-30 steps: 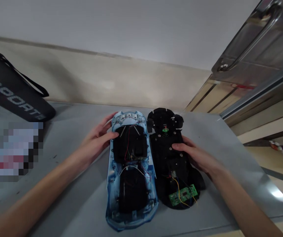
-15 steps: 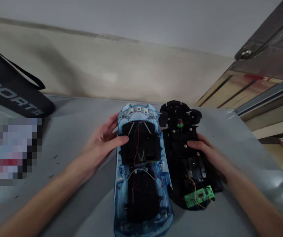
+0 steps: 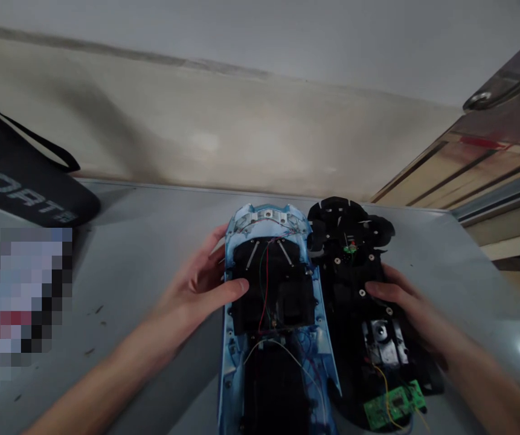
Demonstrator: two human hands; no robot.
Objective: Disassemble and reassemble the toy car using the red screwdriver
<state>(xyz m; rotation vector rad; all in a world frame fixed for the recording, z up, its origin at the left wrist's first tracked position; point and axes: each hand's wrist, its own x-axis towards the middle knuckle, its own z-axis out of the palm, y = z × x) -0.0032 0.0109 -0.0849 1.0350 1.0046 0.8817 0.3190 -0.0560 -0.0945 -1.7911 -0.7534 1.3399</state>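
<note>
1. Gripping the left edge of the blue car shell (image 3: pixel 266 228), the left hand (image 3: pixel 196 293) has its thumb on the black inner panel (image 3: pixel 253 302) and its fingers outside the rim.
2. The right hand (image 3: pixel 404 305) pinches the right side of the black chassis (image 3: pixel 348 290), thumb on top; its other fingers are partly hidden.
3. Shell and chassis lie side by side at the middle and right of the grey table (image 3: pixel 151 248), the shell inner side up, its near end cut off by the view.
4. Red and white wires run inside the shell; a green circuit board (image 3: pixel 393 406) with a yellow wire (image 3: pixel 385 386) sits at the chassis's near end.
5. At the far left lies a dark bag (image 3: pixel 19 175) with a strap; a pixelated item (image 3: pixel 19 296) is nearer.
6. Beyond the table stands a pale wall (image 3: pixel 223 133).
</note>
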